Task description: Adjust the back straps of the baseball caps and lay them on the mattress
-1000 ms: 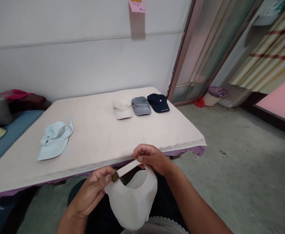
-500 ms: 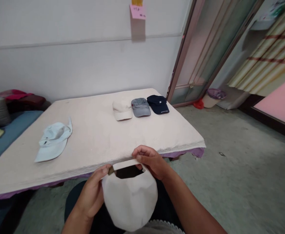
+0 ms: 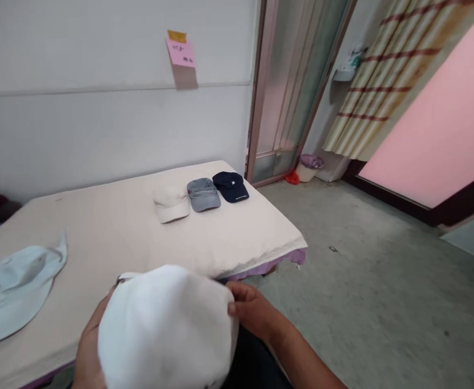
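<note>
A white cap (image 3: 166, 329) fills the lower middle of the head view, held up over my lap with its crown toward me. My left hand (image 3: 91, 340) is closed on the cap's left side, its fingertips mostly hidden behind the fabric. On the opposite edge, my right hand (image 3: 251, 308) pinches the rim between thumb and fingers. A pale blue cap (image 3: 22, 286) lies on the bed at the left. Farther back, a cream cap (image 3: 171, 204), a grey cap (image 3: 203, 194) and a navy cap (image 3: 231, 187) sit side by side in a row.
The bed (image 3: 111, 227) has a pale cover and a purple edge below. Behind it stands a white wall (image 3: 99, 140) with a pink note (image 3: 181, 52). A glass sliding door (image 3: 289, 97), a waste bin (image 3: 307, 168) and a striped curtain (image 3: 378, 81) are at the right.
The white cap has been turned and raised, so its strap opening no longer faces me and the crown shows. Both hands still hold it. My view has swung right.
</note>
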`<state>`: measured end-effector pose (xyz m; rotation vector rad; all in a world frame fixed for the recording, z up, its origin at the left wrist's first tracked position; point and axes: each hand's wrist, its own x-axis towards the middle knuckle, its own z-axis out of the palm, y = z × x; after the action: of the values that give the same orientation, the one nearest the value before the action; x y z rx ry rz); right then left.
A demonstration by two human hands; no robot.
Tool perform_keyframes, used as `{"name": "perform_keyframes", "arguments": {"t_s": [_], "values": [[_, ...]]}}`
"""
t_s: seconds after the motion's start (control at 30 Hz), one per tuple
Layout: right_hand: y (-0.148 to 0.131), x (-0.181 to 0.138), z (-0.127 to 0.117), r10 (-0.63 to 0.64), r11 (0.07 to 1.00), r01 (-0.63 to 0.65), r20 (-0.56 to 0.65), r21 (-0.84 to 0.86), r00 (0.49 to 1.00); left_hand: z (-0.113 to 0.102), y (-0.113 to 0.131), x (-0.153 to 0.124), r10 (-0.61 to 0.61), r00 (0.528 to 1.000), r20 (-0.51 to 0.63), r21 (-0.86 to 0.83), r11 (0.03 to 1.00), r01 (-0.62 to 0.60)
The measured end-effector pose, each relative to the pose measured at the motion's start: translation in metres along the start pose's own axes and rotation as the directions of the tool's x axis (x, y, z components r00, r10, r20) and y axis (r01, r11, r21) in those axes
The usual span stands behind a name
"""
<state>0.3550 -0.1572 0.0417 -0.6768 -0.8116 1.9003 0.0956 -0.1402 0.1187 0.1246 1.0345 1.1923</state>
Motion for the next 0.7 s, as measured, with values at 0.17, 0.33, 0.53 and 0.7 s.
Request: {"name": "perform_keyframes", "arguments": {"t_s": [0.17, 0.33, 0.53, 0.7], "values": [[-0.063, 0.018, -0.028, -0.255, 0.967, 0.250, -0.296, -0.056, 0.921, 0.043, -0.034, 0.027, 0.011, 0.960, 0.281, 0.108, 0.993, -0.043], [-0.128, 0.048, -0.094, -0.442, 0.896, 0.393, -0.325, -0.206, 0.836, 0.056, -0.070, 0.057, -0.114, 0.936, 0.332, 0.194, 0.980, 0.051], [-0.160, 0.089, -0.175, -0.542, 0.778, 0.226, -0.445, -0.586, 0.713, 0.027, -0.098, 0.094, -0.132, 0.982, 0.137, 0.214, 0.972, 0.101], [-0.153, 0.101, -0.220, -0.576, 0.683, -0.026, -0.561, -0.730, 0.595, -0.007, -0.107, 0.117, -0.134, 0.991, -0.008, 0.172, 0.976, 0.133]]}}
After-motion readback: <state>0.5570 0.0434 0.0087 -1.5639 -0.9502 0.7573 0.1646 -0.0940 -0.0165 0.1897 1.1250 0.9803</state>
